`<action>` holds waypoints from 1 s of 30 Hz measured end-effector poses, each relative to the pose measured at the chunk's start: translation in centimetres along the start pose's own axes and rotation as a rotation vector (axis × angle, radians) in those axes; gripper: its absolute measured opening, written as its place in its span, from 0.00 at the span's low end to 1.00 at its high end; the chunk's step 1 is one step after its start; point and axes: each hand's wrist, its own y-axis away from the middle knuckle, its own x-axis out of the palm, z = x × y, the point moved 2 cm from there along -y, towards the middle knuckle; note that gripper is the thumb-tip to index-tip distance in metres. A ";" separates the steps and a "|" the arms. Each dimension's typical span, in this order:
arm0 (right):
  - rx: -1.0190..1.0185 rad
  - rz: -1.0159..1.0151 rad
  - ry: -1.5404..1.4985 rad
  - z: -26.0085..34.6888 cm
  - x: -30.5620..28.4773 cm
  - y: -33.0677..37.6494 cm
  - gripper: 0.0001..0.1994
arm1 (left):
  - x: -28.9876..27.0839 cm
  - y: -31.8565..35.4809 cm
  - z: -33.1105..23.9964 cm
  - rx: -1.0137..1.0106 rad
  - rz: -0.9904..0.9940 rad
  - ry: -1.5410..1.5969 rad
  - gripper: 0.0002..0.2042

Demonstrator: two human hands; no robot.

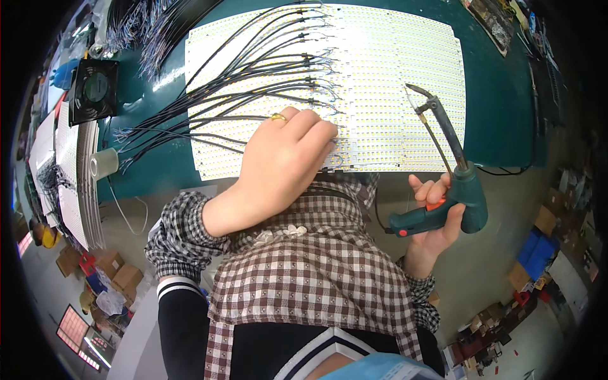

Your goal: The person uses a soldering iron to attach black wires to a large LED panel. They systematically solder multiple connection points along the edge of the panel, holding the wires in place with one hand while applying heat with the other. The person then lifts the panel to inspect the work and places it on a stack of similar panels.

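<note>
My left hand (278,152) lies over the white LED panels (437,76), its fingers curled and closed round a black cable (231,118) that runs in beneath them. The fingertips and the cable's end there are hidden. In my right hand (437,215), off the panels' front right edge, is a green soldering gun (472,199) with an orange trigger. Its bent tip (415,95) points up over the right half of the panels, and a thin tube runs alongside it. Several black cables (253,73) with thin coloured wire ends lie across the panels' left half.
Beneath the panels is a green tabletop (500,114). A black fan (94,90) stands at the left, near a whitish roll (104,163) and a stack of white panels (79,183). More bundled cables (158,31) lie at the far left. Cardboard boxes (123,278) sit on the floor.
</note>
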 end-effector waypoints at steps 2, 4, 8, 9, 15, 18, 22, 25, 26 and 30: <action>0.002 -0.018 0.021 0.3 0.0 0.5 0.26 | 0.5 0.2 0.3 0.004 -0.013 0.010 0.07; -0.007 -0.032 0.040 0.6 -0.2 0.9 0.27 | 0.8 0.4 0.4 -0.026 -0.014 0.080 0.06; 0.000 -0.044 0.050 0.9 -0.4 1.4 0.27 | 0.9 0.2 0.0 -0.147 -0.004 0.290 0.04; 0.005 -0.042 0.051 0.8 -0.6 1.7 0.27 | 1.0 0.1 0.0 -0.174 -0.005 0.330 0.03; 0.022 -0.040 0.099 1.2 -0.3 2.5 0.27 | 1.7 0.1 0.5 -0.312 -0.023 0.347 0.04; 0.024 -0.045 0.134 1.3 -0.3 3.2 0.28 | 2.0 0.0 0.3 -0.320 -0.041 0.390 0.04; 0.038 -0.082 0.180 1.3 -0.1 3.9 0.29 | 2.2 -0.2 0.1 -0.283 -0.061 0.329 0.04; 0.151 -0.111 0.255 1.9 0.2 4.6 0.28 | 2.5 -0.1 0.3 -0.258 -0.082 0.288 0.05; 0.157 -0.108 0.274 2.0 0.2 4.9 0.27 | 2.5 -0.1 0.3 -0.262 -0.090 0.290 0.05; 0.176 -0.067 0.342 2.3 1.0 5.3 0.23 | 2.4 0.1 0.3 -0.256 -0.076 0.262 0.04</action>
